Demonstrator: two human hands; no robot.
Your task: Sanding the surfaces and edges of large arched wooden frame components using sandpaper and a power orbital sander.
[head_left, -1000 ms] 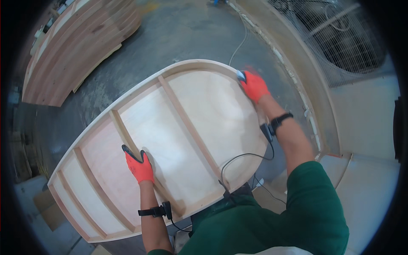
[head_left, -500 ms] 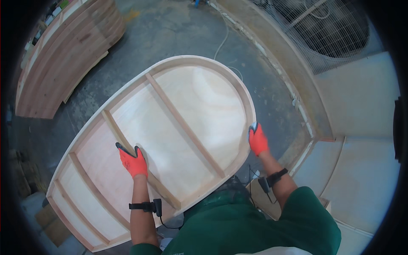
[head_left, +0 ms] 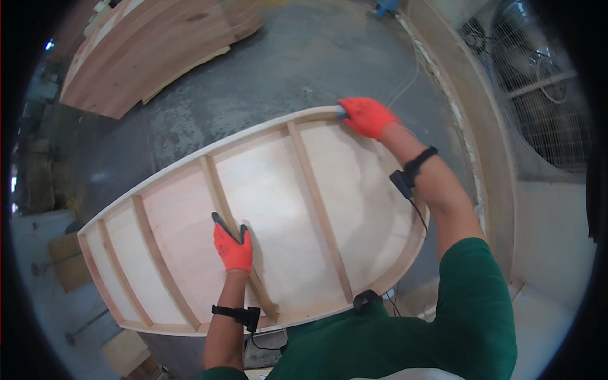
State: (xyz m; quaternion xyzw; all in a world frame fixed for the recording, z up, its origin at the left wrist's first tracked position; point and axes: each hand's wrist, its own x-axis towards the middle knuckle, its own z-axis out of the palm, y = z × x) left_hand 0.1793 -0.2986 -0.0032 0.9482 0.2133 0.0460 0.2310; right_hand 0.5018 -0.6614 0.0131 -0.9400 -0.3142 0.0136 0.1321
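A large boat-shaped wooden frame point(head_left: 183, 320) with a pale plywood back lies in front of me, rounded at its right end and narrowing to a straight end at the left. Several slats cross it inside. My left hand point(head_left: 233, 248), in an orange glove with dark fingertips, straddles a middle slat point(head_left: 212, 183), thumb and fingers on either side of it. At the far rim, toward the rounded end, my right hand point(head_left: 366, 118) is closed in an orange glove over the edge. A small grey-blue bit shows at its fingertips; I cannot make out what it is.
Stacked curved wooden panels point(head_left: 171, 50) stand at the far left on the grey floor point(head_left: 304, 57). To the right runs a low ledge point(head_left: 487, 145) beside a fan behind a wire guard point(head_left: 538, 95). A thin hose point(head_left: 411, 76) trails near it. Wooden blocks point(head_left: 66, 259) sit at the left.
My right hand has travelled along the rim from the near right side round to the far side. My left hand stays on the same slat. The whole view has turned.
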